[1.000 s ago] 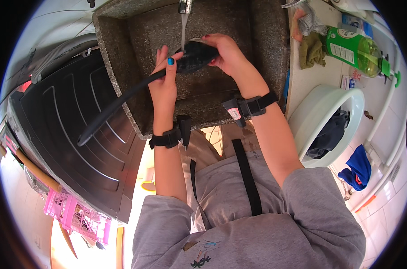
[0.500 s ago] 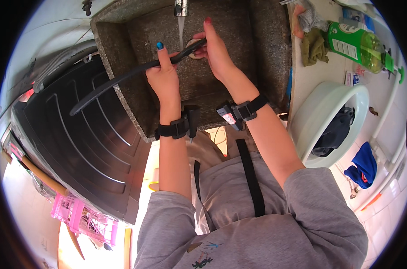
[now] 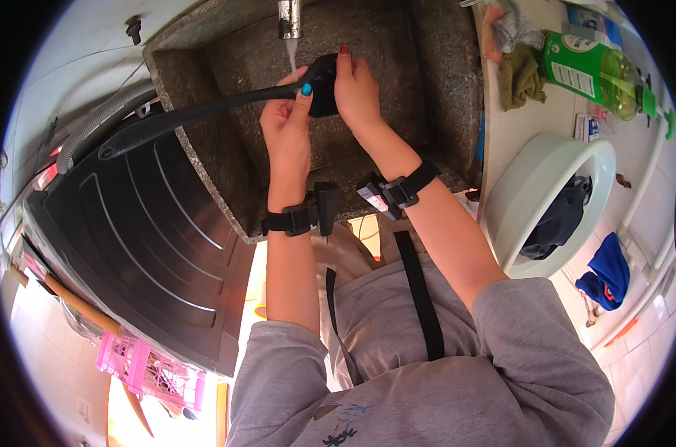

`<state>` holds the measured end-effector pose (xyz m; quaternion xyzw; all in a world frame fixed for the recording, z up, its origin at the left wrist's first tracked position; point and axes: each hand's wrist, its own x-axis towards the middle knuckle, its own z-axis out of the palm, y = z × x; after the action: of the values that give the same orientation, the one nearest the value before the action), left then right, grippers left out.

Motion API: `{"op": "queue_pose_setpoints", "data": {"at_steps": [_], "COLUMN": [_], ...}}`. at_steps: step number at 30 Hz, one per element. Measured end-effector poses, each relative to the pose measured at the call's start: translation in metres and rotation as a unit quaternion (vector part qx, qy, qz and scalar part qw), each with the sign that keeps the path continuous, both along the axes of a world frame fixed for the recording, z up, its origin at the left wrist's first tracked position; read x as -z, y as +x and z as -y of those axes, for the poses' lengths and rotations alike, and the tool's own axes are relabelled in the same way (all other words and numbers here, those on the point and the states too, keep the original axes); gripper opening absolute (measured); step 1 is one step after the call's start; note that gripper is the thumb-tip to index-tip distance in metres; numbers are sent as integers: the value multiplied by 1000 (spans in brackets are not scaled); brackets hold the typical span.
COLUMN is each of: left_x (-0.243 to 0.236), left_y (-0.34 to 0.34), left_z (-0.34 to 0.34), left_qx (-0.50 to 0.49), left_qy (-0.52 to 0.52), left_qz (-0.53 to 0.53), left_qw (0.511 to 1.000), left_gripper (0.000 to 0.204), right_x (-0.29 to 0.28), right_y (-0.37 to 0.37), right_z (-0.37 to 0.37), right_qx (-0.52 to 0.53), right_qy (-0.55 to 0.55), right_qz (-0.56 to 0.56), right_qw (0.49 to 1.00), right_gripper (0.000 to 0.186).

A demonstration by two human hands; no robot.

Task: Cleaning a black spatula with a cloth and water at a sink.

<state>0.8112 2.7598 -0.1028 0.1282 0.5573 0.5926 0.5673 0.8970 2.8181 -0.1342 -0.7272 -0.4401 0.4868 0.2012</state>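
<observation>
A black cooking spatula (image 3: 324, 82) with a long handle is held over the stone sink (image 3: 237, 179), its broad head turned face up. My left hand (image 3: 287, 123) is closed around the neck, thumb on top where handle meets head. My right hand (image 3: 358, 97) grips the far side of the head, thumb on its face and the other fingers partly hidden. Water runs from the metal faucet (image 3: 289, 22) just behind my left fingers. The handle reaches left past the sink's rim. The pale thing that was under my right fingers is hidden now.
Left of the sink stands a dark-topped appliance (image 3: 151, 231) with a grey hose (image 3: 103, 119). On the right are a green soap bottle (image 3: 591, 71), an olive cloth (image 3: 522, 78) and a pale basin (image 3: 513, 201) holding dark cloth. A pink crate (image 3: 151, 372) sits lower left.
The spatula has turned from edge-on to showing its broad face. My left hand has slid along the handle toward the head, and the pale round thing in my right hand has gone from sight.
</observation>
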Motion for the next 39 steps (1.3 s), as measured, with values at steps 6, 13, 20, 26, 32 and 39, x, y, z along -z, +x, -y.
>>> {"op": "queue_pose_setpoints", "data": {"at_steps": [6,13,20,26,32,39], "left_x": [-12,0,-9,-3,4,-15], "left_y": [13,3,5,0,20,17], "left_z": [-13,-9,-18,-18,-15,-20], "left_qx": [-38,-82,-124,-69,-123,-71], "left_qy": [-28,-62,45,24,-77,55], "left_qz": [83,145,114,67,143,245], "left_qw": [995,984,985,995,979,965], "left_gripper": [28,28,30,19,13,21], "right_x": [-2,-12,-5,-14,-30,-16], "right_y": [13,12,30,55,48,48], "right_z": [0,0,-10,-12,0,2], "right_qx": [30,15,-13,-13,-5,39], "right_qy": [-12,-6,48,42,107,116], "right_qz": [-48,-23,58,87,96,59], "right_qw": [998,1000,997,995,990,991], "right_gripper": [58,55,52,50,40,42]}}
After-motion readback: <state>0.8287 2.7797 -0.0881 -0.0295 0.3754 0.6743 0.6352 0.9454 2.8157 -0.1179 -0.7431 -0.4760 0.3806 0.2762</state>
